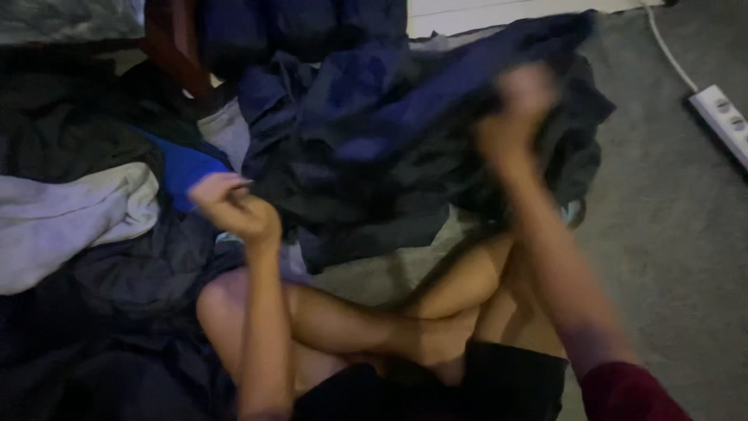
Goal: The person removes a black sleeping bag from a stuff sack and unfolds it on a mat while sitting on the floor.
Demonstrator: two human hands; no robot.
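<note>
My right hand (514,109) is raised and blurred, gripping a dark navy garment (405,101) that hangs in folds above the floor. My left hand (234,206) hovers lower at the left with curled fingers, holding nothing, next to a bright blue cloth (183,168). My crossed bare legs (389,320) rest on the floor below both hands.
A heap of dark clothes (86,125) fills the left side, with a pale grey garment (62,218) on it. Grey carpet (670,234) lies to the right. A white power strip (725,121) with its cable sits at the right edge.
</note>
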